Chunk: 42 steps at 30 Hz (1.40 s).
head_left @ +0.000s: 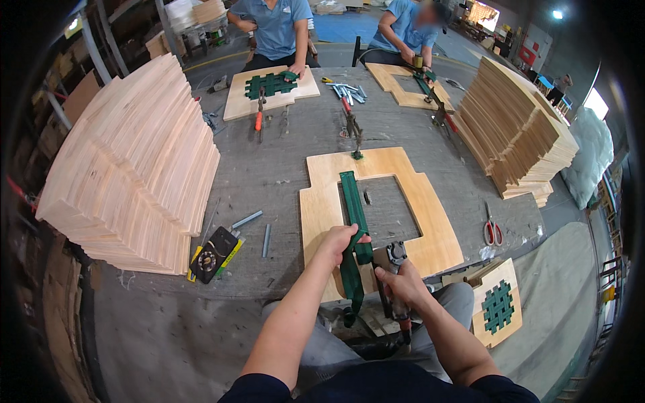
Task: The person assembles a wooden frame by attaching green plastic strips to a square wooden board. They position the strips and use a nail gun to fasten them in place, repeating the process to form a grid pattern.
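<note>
The left hand (341, 240) is clenched around a green webbing strap (354, 213), pinching it at the near edge of a plywood frame (430, 208) with a rectangular opening. The strap runs from that grip straight away across the opening to the frame's far edge, and its loose end hangs down below the hand, toward the lap. Just beside it, the right hand (402, 282) is wrapped tight around a pneumatic staple gun (394, 265), whose head sits at the frame's near edge next to the strap; the gun's lower body and hose are mostly hidden behind the hand and forearm, and whether the nose touches the wood cannot be made out.

The frame lies flat on a grey, scuffed worktable (282, 154). To its right are red-handled scissors (491, 232), and lower right a finished panel with woven green webbing (498, 305), partly cut off by the table edge. A toggle clamp (352, 131) stands just beyond the frame. On the left rises a large stack of plywood pieces (134, 168), with a black gadget (213, 254) near its foot; another stack (517, 134) is on the right.

Across the table two people in blue shirts work at similar boards; one's face is blurred. The room behind is dim and cluttered, its edges bent by the lens
</note>
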Each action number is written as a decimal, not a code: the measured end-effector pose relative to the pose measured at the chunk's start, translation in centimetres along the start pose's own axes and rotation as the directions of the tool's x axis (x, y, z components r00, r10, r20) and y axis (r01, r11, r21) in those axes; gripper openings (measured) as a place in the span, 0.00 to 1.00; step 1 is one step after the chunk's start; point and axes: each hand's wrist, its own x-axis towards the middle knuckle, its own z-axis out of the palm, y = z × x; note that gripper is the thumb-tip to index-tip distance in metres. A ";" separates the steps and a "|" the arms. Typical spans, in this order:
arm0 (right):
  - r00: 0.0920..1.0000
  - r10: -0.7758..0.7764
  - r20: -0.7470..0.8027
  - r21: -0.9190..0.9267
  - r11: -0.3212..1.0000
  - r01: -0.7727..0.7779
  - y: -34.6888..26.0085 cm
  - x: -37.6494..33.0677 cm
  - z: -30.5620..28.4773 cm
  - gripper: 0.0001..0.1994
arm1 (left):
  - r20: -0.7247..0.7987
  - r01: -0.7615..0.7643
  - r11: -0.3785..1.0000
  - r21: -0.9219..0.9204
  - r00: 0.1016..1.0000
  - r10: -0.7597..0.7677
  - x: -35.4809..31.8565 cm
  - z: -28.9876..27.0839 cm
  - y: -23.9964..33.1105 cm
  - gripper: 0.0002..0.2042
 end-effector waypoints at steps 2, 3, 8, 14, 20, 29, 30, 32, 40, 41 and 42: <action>1.000 -0.012 -0.013 -0.010 1.000 0.012 -0.1 0.0 0.3 0.16 | 0.003 0.017 1.000 0.016 1.000 -0.017 0.0 -0.2 -0.1 0.19; 1.000 -0.020 -0.013 -0.035 0.999 0.019 -0.3 0.0 0.3 0.17 | 0.005 0.023 1.000 0.003 1.000 -0.023 0.1 -0.2 0.1 0.19; 1.000 -0.003 -0.011 -0.008 1.000 0.003 -0.3 -0.3 1.4 0.20 | -0.004 0.027 0.999 -0.026 1.000 -0.027 0.3 -0.2 0.2 0.17; 0.998 -0.053 0.034 -0.002 0.999 0.053 -0.4 -0.1 1.6 0.18 | -0.003 0.045 0.996 -0.078 0.999 -0.045 0.9 -0.7 -0.2 0.16; 1.000 -0.020 0.022 0.020 1.000 0.020 0.0 -0.1 2.2 0.17 | 0.013 0.064 0.998 0.020 0.998 -0.064 0.6 -0.2 -0.1 0.18; 0.977 0.030 -0.212 0.543 0.835 0.092 4.2 -0.9 -7.1 0.14 | -0.036 -0.320 0.773 0.548 0.914 0.404 -3.9 2.0 -3.0 0.17; 0.975 0.021 -0.221 0.556 0.824 0.108 3.5 0.1 -8.3 0.14 | -0.038 -0.360 0.557 0.749 0.815 0.578 -4.6 0.8 -4.1 0.18; 0.952 0.116 -0.284 0.585 0.807 0.076 5.4 1.7 -12.3 0.15 | -0.006 -0.275 0.405 0.872 0.822 0.570 -7.2 3.5 -5.0 0.17; 0.875 0.125 -0.469 0.042 0.992 -0.120 5.6 8.0 -22.6 0.33 | 0.090 -0.196 0.110 0.974 0.787 0.611 -9.4 7.7 -8.4 0.10; 0.852 0.124 -0.509 -0.178 0.953 -0.244 5.3 8.1 -23.3 0.35 | 0.102 -0.208 0.112 0.972 0.797 0.595 -9.2 7.9 -8.5 0.10; 0.867 0.123 -0.482 -0.231 0.937 -0.262 4.9 8.4 -23.3 0.35 | 0.093 -0.198 0.117 0.973 0.804 0.587 -9.4 7.7 -8.4 0.10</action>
